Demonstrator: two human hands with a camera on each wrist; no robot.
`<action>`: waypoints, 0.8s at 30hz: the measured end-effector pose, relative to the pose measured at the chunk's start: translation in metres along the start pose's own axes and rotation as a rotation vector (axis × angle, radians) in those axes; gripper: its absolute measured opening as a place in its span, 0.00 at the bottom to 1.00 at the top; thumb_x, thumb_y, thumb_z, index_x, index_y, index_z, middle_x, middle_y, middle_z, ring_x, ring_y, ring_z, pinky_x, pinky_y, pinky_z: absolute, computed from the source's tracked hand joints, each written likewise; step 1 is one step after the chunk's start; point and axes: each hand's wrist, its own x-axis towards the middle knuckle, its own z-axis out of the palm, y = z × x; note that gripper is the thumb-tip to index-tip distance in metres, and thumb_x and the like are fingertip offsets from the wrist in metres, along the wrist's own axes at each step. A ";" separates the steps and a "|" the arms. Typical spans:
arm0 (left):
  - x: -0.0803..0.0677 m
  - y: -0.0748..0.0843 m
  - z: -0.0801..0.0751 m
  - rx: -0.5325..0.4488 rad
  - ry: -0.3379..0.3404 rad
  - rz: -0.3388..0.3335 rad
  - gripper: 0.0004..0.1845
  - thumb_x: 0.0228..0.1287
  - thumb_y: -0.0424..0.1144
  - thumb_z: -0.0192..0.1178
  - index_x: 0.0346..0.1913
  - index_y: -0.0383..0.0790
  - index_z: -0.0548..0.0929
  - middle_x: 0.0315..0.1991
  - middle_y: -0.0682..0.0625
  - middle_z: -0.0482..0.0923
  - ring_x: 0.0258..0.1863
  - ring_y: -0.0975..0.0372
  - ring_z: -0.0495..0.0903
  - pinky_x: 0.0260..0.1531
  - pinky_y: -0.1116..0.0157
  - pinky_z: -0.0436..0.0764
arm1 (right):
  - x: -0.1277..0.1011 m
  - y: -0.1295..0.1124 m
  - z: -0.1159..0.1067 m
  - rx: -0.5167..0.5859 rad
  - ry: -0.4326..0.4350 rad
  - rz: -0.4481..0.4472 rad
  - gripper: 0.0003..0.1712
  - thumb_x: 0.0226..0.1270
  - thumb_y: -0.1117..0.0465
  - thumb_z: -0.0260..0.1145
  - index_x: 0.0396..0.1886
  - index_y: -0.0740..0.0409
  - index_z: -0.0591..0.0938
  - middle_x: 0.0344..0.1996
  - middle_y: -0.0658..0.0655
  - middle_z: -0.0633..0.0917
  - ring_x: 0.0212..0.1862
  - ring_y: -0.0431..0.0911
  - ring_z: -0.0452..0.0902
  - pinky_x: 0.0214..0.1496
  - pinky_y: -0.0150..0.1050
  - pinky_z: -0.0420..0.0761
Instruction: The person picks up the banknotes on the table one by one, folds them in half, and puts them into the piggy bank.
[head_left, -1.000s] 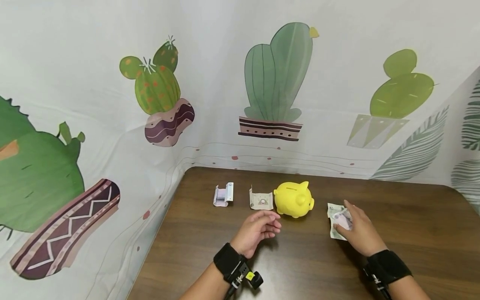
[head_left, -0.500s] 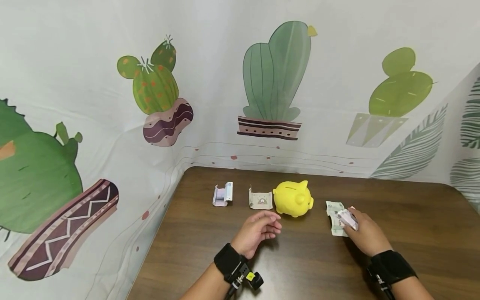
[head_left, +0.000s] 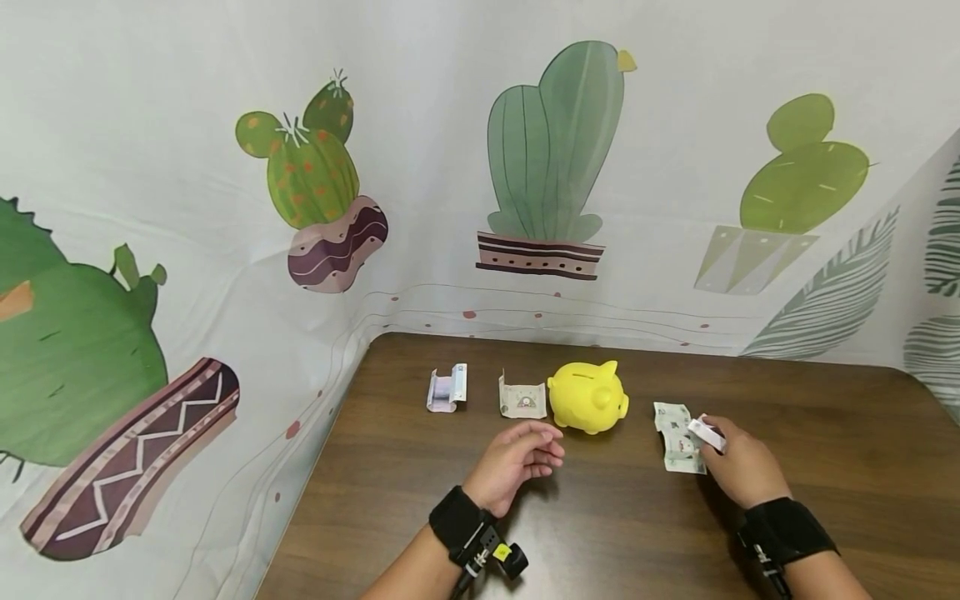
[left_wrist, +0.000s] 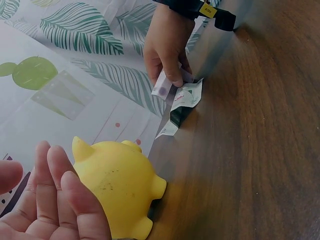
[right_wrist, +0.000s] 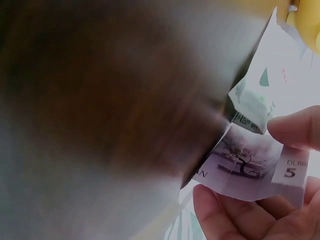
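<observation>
My right hand [head_left: 742,467] pinches a folded purple banknote [right_wrist: 240,167] between thumb and fingers; a printed 5 shows in the right wrist view. Just left of that hand, a creased green banknote [head_left: 678,446] lies on the table, its right edge close by the held note. My left hand [head_left: 510,467] hovers in front of the yellow piggy bank [head_left: 587,398], fingers loosely curved and holding nothing. The piggy bank stands upright with its slot on top and its snout toward the right.
A beige banknote [head_left: 525,403] with bent-up ends lies left of the piggy bank. Farther left sits a purple and blue curled banknote [head_left: 444,392]. Behind the brown wooden table [head_left: 600,533] hangs a white cloth [head_left: 420,167] printed with cacti.
The right hand has drawn slightly right with the purple banknote, which has come off the middle of the green note and now shows narrower. The left hand has stayed in place.
</observation>
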 end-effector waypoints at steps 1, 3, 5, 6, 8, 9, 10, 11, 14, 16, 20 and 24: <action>0.000 0.000 0.000 0.000 0.000 0.000 0.12 0.73 0.39 0.55 0.50 0.35 0.81 0.35 0.54 0.83 0.34 0.64 0.83 0.40 0.67 0.80 | 0.000 0.001 0.000 -0.001 0.002 0.003 0.26 0.63 0.65 0.62 0.60 0.74 0.75 0.47 0.78 0.84 0.40 0.66 0.83 0.42 0.63 0.79; 0.000 0.000 0.000 0.000 0.000 0.000 0.12 0.73 0.39 0.55 0.50 0.36 0.81 0.34 0.54 0.83 0.34 0.64 0.83 0.40 0.67 0.80 | 0.001 0.002 -0.002 -0.006 0.005 0.008 0.25 0.64 0.65 0.62 0.59 0.73 0.76 0.47 0.78 0.84 0.40 0.67 0.83 0.42 0.63 0.79; 0.000 0.000 0.001 0.000 0.000 -0.001 0.12 0.73 0.39 0.55 0.50 0.36 0.81 0.35 0.54 0.83 0.34 0.64 0.83 0.40 0.67 0.80 | 0.002 0.004 -0.004 0.000 0.000 0.020 0.24 0.64 0.65 0.62 0.58 0.72 0.77 0.46 0.77 0.84 0.38 0.66 0.83 0.39 0.61 0.79; 0.000 0.000 0.001 0.000 0.000 -0.002 0.12 0.73 0.39 0.55 0.49 0.36 0.81 0.35 0.54 0.83 0.34 0.64 0.83 0.40 0.67 0.80 | 0.002 0.004 -0.005 0.005 -0.003 0.026 0.24 0.64 0.65 0.62 0.58 0.72 0.77 0.45 0.77 0.84 0.37 0.65 0.83 0.39 0.60 0.79; 0.000 0.000 0.001 0.001 -0.001 -0.002 0.12 0.73 0.39 0.55 0.50 0.36 0.81 0.35 0.54 0.83 0.34 0.64 0.83 0.40 0.67 0.80 | 0.003 0.006 -0.007 0.016 -0.012 0.036 0.23 0.64 0.65 0.61 0.57 0.71 0.78 0.44 0.75 0.85 0.36 0.62 0.82 0.37 0.57 0.79; 0.000 0.000 0.001 0.002 -0.001 -0.001 0.12 0.73 0.39 0.55 0.50 0.36 0.81 0.35 0.54 0.83 0.34 0.64 0.83 0.40 0.67 0.80 | 0.003 0.006 -0.008 0.022 -0.016 0.042 0.22 0.64 0.65 0.61 0.57 0.70 0.78 0.43 0.74 0.85 0.35 0.60 0.82 0.36 0.55 0.78; 0.000 0.000 0.001 0.003 -0.002 -0.001 0.12 0.73 0.39 0.55 0.50 0.35 0.81 0.35 0.54 0.83 0.34 0.64 0.83 0.40 0.67 0.80 | 0.003 0.007 -0.009 0.028 -0.015 0.048 0.22 0.64 0.65 0.61 0.57 0.70 0.78 0.43 0.74 0.85 0.35 0.59 0.81 0.36 0.54 0.78; 0.000 0.000 0.001 0.004 -0.002 0.000 0.12 0.73 0.39 0.55 0.50 0.35 0.81 0.35 0.54 0.83 0.34 0.64 0.83 0.40 0.67 0.80 | 0.003 0.008 -0.009 0.035 -0.014 0.052 0.21 0.65 0.65 0.62 0.56 0.70 0.78 0.42 0.73 0.86 0.35 0.59 0.82 0.36 0.55 0.78; 0.000 -0.001 0.000 0.007 -0.003 0.000 0.12 0.73 0.39 0.55 0.50 0.35 0.81 0.35 0.54 0.83 0.35 0.64 0.83 0.40 0.66 0.80 | 0.002 0.010 -0.009 0.036 0.014 0.057 0.20 0.65 0.65 0.63 0.55 0.69 0.79 0.42 0.74 0.86 0.36 0.61 0.82 0.37 0.56 0.79; 0.001 -0.001 0.000 0.007 -0.003 0.000 0.12 0.73 0.39 0.55 0.50 0.35 0.81 0.35 0.53 0.83 0.35 0.64 0.83 0.41 0.66 0.80 | 0.002 0.012 -0.009 0.036 0.040 0.062 0.20 0.64 0.65 0.64 0.55 0.69 0.79 0.42 0.74 0.86 0.36 0.61 0.82 0.36 0.55 0.79; 0.001 -0.002 0.001 0.004 -0.002 0.000 0.12 0.73 0.39 0.55 0.50 0.36 0.81 0.35 0.53 0.83 0.35 0.64 0.83 0.40 0.67 0.80 | 0.002 0.013 -0.010 0.042 0.093 0.075 0.20 0.64 0.64 0.64 0.55 0.69 0.79 0.39 0.73 0.86 0.32 0.58 0.80 0.32 0.47 0.75; 0.001 -0.002 0.001 0.002 -0.001 0.001 0.11 0.73 0.39 0.55 0.49 0.36 0.81 0.34 0.53 0.83 0.34 0.64 0.83 0.40 0.67 0.80 | 0.001 0.009 -0.012 0.070 0.147 0.076 0.20 0.66 0.63 0.65 0.55 0.67 0.79 0.37 0.71 0.86 0.31 0.56 0.78 0.31 0.44 0.73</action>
